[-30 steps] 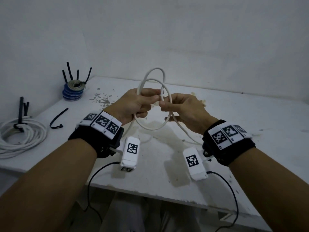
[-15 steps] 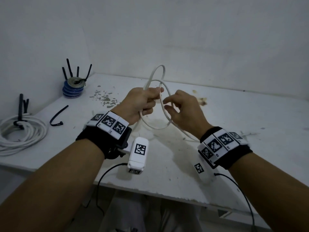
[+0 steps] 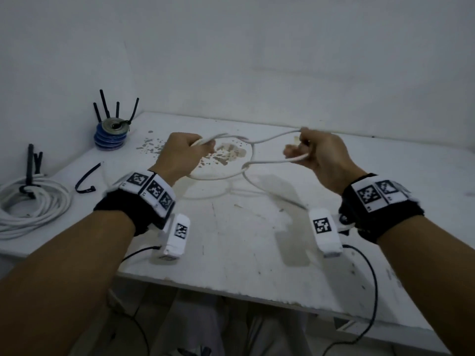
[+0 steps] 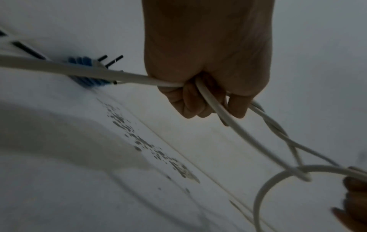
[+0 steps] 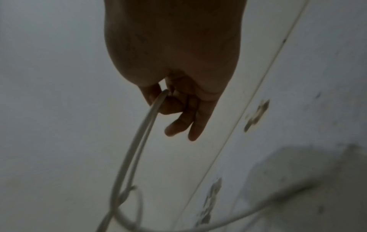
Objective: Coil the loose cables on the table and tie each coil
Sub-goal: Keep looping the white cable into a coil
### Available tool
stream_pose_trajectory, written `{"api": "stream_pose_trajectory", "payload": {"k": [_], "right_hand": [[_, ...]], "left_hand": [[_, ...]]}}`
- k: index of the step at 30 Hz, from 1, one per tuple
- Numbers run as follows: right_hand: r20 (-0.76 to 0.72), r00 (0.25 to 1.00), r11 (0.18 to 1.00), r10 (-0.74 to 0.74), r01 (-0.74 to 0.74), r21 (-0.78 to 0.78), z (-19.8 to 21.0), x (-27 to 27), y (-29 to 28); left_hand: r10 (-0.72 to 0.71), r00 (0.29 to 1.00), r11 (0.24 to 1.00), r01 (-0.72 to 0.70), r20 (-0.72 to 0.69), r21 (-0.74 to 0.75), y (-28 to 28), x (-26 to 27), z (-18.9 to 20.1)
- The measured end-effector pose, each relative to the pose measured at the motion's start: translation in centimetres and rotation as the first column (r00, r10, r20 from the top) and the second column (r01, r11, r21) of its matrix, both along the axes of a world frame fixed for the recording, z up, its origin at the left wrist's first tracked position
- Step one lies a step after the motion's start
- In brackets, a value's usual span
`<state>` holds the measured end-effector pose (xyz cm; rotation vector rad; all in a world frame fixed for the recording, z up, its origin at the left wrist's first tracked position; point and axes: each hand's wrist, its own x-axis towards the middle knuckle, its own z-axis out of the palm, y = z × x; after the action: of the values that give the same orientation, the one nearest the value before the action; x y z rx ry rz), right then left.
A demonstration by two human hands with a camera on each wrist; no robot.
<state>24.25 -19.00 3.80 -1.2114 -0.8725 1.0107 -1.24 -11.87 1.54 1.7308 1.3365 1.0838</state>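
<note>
left hand [image 3: 183, 152] fingers curled, gripping thin white cable [image 3: 253, 152] | right hand [image 3: 320, 155] pinching its loop | strands crossed mid-frame above white surface [image 3: 257, 240]

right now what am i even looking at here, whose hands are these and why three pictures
These are a person's two bare hands, no machine. One camera sits on the head and looks down at both; one on each wrist looks along that hand, so those two pictures are close, dark and blurry. The checkered bands are wrist straps that carry the cameras.

The left hand and the right hand each grip part of one white cable, held above the table, with its strands crossing between them.

At the table's left lie a tied white coil, a loose black tie and a blue stack of reels with black ties standing in it.
</note>
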Motion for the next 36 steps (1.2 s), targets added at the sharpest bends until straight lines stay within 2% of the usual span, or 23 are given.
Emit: {"api": "stream_pose_trajectory", "payload": {"k": [2, 3, 5, 8, 10, 13, 15, 17, 18, 20, 21, 22, 23, 25, 26, 28, 30, 32, 34, 36], "right_hand": [[0.181, 0.983, 0.999, -0.038, 0.036, 0.015, -0.1, 1.7, -0.4], [0.308, 0.950, 0.998, -0.056, 0.049, 0.030, -0.2, 2.2, -0.6], [0.518, 0.848, 0.992, -0.111, 0.067, 0.102, -0.4, 2.5, -0.9], [0.720, 0.685, 0.985, -0.112, -0.019, 0.172, -1.0, 1.9, -0.8], [0.801, 0.593, 0.987, -0.079, -0.066, 0.146, -1.5, 1.5, -0.6], [0.852, 0.503, 0.984, -0.146, -0.017, 0.179, -1.7, 2.4, -0.1], [0.890, 0.425, 0.985, -0.167, 0.034, 0.168, -1.8, 3.5, -0.2], [0.946, 0.320, 0.995, -0.056, 0.093, 0.028, -2.3, 4.8, -0.3], [0.960, 0.275, 0.986, 0.059, 0.135, -0.100, -2.7, 5.5, -0.4], [0.918, 0.200, 0.896, 0.342, 0.225, -0.382, -3.6, 6.1, -0.7], [0.890, 0.188, 0.849, 0.415, 0.272, -0.453, -4.1, 6.1, -0.8], [0.898, 0.192, 0.846, 0.395, 0.306, -0.437, -4.4, 5.8, -1.0], [0.934, 0.208, 0.880, 0.291, 0.324, -0.346, -4.5, 5.1, -1.2], [0.971, 0.238, 0.955, -0.037, 0.295, -0.036, -4.0, 3.2, -1.7], [0.956, 0.245, 0.961, -0.163, 0.257, 0.098, -3.5, 2.1, -1.9], [0.939, 0.235, 0.963, -0.252, 0.156, 0.219, -2.2, 0.0, -2.1], [0.975, 0.159, 0.987, -0.157, -0.007, 0.160, -1.2, -1.7, -1.9], [0.988, 0.091, 0.974, 0.123, -0.200, -0.103, -0.6, -2.9, -1.8], [0.904, -0.025, 0.860, 0.426, -0.298, -0.414, -0.8, -4.3, -1.9], [0.804, -0.147, 0.751, 0.576, -0.291, -0.592, -1.8, -5.5, -1.9]], "left_hand": [[-0.033, 0.994, 0.999, 0.035, -0.106, 0.014, 0.2, -1.1, -0.4], [-0.068, 0.990, 0.998, 0.068, -0.126, -0.006, 0.3, -1.4, -0.5], [-0.166, 0.982, 0.985, 0.160, -0.088, -0.068, 0.1, -1.4, -0.5], [-0.250, 0.966, 0.953, 0.257, 0.066, -0.158, -0.4, 0.2, 0.0], [-0.215, 0.971, 0.953, 0.233, 0.108, -0.193, -0.6, 1.3, 0.2], [-0.186, 0.982, 0.974, 0.187, 0.021, -0.130, -0.4, 1.4, 0.0], [-0.189, 0.975, 0.973, 0.201, 0.115, -0.111, -0.3, 0.7, 0.0], [-0.177, 0.937, 0.968, 0.220, 0.302, -0.117, -0.3, 0.2, 0.5], [-0.168, 0.909, 0.966, 0.230, 0.382, -0.121, -0.3, 0.0, 0.8], [-0.153, 0.868, 0.963, 0.239, 0.472, -0.127, -0.3, -0.2, 1.2], [-0.147, 0.864, 0.963, 0.237, 0.482, -0.131, -0.2, -0.1, 1.3], [-0.140, 0.871, 0.963, 0.230, 0.471, -0.139, -0.2, -0.1, 1.3], [-0.134, 0.885, 0.964, 0.222, 0.446, -0.150, -0.2, 0.2, 1.2], [-0.122, 0.918, 0.964, 0.201, 0.378, -0.177, -0.3, 0.7, 0.8], [-0.113, 0.930, 0.963, 0.189, 0.349, -0.192, -0.5, 1.0, 0.5], [-0.090, 0.944, 0.961, 0.167, 0.318, -0.222, -0.8, 1.5, -0.2], [-0.071, 0.950, 0.957, 0.151, 0.305, -0.247, -1.1, 1.7, -0.6], [-0.063, 0.950, 0.953, 0.148, 0.304, -0.265, -1.4, 1.7, -0.9], [-0.064, 0.945, 0.948, 0.158, 0.320, -0.277, -1.6, 1.6, -0.9], [-0.072, 0.929, 0.938, 0.187, 0.364, -0.292, -1.8, 1.5, -0.8]]}}
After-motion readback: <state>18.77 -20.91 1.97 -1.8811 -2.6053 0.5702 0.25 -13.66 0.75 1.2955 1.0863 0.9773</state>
